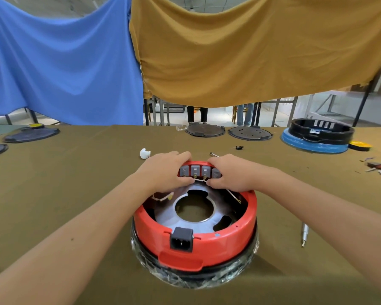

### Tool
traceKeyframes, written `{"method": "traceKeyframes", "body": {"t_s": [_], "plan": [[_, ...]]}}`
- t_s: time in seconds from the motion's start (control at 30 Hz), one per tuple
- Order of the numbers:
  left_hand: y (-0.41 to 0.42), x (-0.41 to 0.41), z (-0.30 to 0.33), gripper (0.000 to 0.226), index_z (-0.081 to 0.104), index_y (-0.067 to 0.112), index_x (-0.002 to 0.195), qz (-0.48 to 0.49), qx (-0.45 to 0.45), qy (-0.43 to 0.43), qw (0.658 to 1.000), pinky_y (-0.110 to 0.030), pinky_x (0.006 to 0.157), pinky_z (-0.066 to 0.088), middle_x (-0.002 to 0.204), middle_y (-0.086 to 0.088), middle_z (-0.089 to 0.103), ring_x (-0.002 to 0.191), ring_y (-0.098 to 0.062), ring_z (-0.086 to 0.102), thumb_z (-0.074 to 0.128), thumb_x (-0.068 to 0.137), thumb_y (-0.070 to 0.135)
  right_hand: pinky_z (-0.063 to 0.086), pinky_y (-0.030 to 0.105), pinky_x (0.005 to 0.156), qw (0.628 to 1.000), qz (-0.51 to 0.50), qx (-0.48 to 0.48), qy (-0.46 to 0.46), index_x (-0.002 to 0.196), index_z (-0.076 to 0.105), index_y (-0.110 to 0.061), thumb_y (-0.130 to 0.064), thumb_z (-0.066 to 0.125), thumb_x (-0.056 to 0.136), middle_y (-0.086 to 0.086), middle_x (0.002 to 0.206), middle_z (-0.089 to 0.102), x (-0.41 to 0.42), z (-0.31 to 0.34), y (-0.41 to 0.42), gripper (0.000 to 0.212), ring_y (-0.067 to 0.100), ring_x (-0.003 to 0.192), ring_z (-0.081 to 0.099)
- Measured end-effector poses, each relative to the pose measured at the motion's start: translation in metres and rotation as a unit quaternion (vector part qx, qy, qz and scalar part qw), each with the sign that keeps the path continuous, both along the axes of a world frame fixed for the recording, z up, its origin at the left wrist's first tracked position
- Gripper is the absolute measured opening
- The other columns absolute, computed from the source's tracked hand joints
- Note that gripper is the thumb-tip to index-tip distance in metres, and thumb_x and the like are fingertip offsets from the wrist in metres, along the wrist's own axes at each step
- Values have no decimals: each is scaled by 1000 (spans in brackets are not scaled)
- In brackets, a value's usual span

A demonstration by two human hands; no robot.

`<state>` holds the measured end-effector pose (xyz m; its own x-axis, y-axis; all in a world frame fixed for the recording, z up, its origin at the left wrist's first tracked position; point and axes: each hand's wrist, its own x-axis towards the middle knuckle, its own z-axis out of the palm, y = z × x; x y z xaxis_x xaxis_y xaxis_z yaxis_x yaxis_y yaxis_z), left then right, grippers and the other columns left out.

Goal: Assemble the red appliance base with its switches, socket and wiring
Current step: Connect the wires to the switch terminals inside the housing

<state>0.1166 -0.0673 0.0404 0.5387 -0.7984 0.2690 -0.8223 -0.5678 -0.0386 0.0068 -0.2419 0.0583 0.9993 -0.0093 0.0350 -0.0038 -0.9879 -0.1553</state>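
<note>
Red base (218,241), round glossy plastic ring, sits low center of frame on the bench (75,183), which is covered in olive-brown cloth. Base rests on a black ring wrapped in crinkly clear film. Inside: flat gray metal plate (169,219) with a round center hole and curved cutouts. Black rectangular socket (182,238) with 2 pins is set in the near wall. 4 gray switches (199,171) with brass tabs line the far rim; thin white wires (233,197) run from them.

Left hand (163,172) and right hand (231,172) are apart, both at the far rim, fingers curled over the edge, thumbs under the switch row, gripping it from either end. Forearms stretch in from the bottom corners.

Metal screwdriver bit (304,235) lies right of the base. Small white crumpled piece (144,153) sits upper left of the hands. Black discs (250,133) and a black ring on blue-wrapped base (317,137) at the far edge. Blue cloth (64,58) and mustard cloth (251,51) hang behind.
</note>
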Motion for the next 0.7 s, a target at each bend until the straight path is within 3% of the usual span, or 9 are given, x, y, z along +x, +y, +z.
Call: {"method": "traceKeyframes", "body": {"t_s": [0.1,0.27,0.43,0.57,0.7], "plan": [[-1,1,-1,40,45,30,115,11,2,2,1000,-37,76,49,102,2,58,93,-23,60,56,90,59,47,32,64,999,3,-42,3,114,53,-14,-38,57,95,5,96,61,3,1,2,31,17,76,58],[-3,2,-1,42,41,31,118,40,12,13,999,-34,70,42,103,0,58,93,-26,60,54,90,60,45,28,64,999,7,-32,4,118,52,-17,-41,59,95,3,101,61,4,4,-1,34,15,80,58],[-4,1,-3,48,38,32,125,49,35,55,997,-37,75,44,107,-2,55,97,-26,58,49,91,64,54,34,83,998,2,63,32,134,45,-25,-32,68,84,1,116,60,-8,5,-9,56,16,97,61],[-5,0,-1,44,39,32,121,52,39,68,996,-39,80,47,106,-2,56,97,-28,59,48,92,64,53,40,89,997,-12,75,11,137,45,-25,-24,62,90,3,120,61,-8,-2,-10,50,20,101,62],[-5,0,-1,42,39,33,117,64,45,65,995,-41,81,50,101,-2,57,95,-27,60,47,92,66,50,36,93,998,-19,60,13,139,43,-22,-33,65,91,1,126,59,-8,-2,-9,54,20,107,59]]}}
